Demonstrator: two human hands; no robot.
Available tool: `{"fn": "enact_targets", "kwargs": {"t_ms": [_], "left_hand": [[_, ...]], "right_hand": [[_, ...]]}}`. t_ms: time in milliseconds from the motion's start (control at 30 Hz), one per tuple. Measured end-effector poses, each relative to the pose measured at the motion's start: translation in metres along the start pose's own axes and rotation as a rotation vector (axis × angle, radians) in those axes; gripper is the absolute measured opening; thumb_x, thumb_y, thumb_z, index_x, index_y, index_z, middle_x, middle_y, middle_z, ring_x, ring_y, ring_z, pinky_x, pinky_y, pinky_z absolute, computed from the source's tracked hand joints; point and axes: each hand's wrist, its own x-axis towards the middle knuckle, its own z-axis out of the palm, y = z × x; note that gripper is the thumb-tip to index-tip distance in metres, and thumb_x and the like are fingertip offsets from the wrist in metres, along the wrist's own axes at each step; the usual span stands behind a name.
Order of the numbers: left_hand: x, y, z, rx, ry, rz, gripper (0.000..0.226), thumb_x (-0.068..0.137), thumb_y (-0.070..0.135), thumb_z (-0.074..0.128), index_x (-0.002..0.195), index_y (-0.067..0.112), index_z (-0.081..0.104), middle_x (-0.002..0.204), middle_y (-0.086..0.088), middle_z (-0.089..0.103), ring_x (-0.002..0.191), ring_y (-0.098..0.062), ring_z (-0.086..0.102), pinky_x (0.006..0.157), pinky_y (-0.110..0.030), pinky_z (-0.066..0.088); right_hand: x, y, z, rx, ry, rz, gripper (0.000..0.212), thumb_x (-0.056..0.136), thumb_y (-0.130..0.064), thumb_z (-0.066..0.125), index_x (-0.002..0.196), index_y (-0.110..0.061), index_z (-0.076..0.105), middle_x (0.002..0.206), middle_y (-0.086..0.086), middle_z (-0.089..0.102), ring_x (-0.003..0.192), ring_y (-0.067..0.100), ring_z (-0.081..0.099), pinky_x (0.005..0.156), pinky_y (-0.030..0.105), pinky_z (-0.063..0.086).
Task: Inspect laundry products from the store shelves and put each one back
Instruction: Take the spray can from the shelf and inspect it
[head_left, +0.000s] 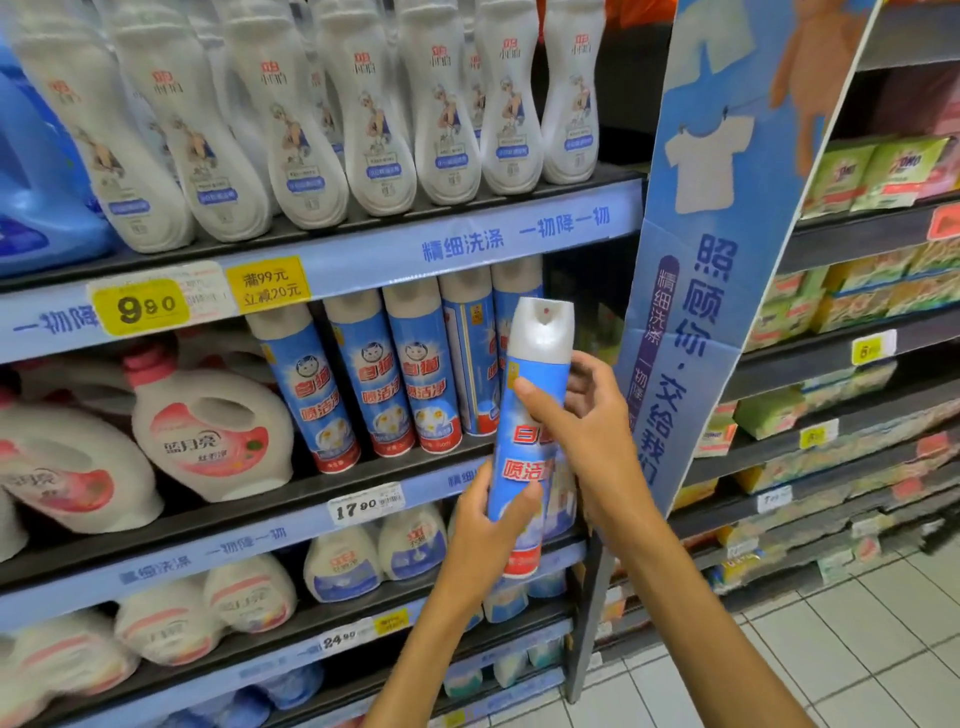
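While both hands are gripping the spray can, left hand low, right hand mid-body, I'm mid-inspection; returning it to the shelf gap remains.

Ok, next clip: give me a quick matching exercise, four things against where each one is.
Things:
1. spray can
2. white bottles
3. pink-capped jug
4. yellow price tag

Places:
A. top shelf
B. held in both hands
C. edge of the top shelf
D. middle shelf, left of the row of cans

Pairs: 1-B, 2-A, 3-D, 4-C
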Motion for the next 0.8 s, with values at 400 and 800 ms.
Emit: {"fn": "enact_targets", "kwargs": {"t_ms": [400,800], "left_hand": [[-0.048,0.023,-0.018,-0.090,-0.056,-0.254,0.068,0.067,0.066,0.050,0.113,0.018,0.063,0.091,-0.006,0.076,0.079,-0.019,0.073,0.071,-0.031,0.060],[-0.074,0.020,-0.029,-0.440,-0.290,-0.368,0.071,0.082,0.068,0.034,0.103,0.011,0.071,0.086,-0.017,0.069,0.068,-0.025,0.068,0.063,-0.035,0.057]], "right_hand": [[0.000,-0.008,0.010,0.443,-0.300,0.292,0.049,0.082,-0.039,0.058,0.114,-0.002,0.059,0.088,0.007,0.071,0.079,0.016,0.069,0.073,0.029,0.058],[-0.026,0.007,0.017,0.768,-0.438,0.443,0.062,0.083,-0.056,0.048,0.122,-0.008,0.058,0.103,0.010,0.070,0.089,0.019,0.069,0.077,0.033,0.057]]}}
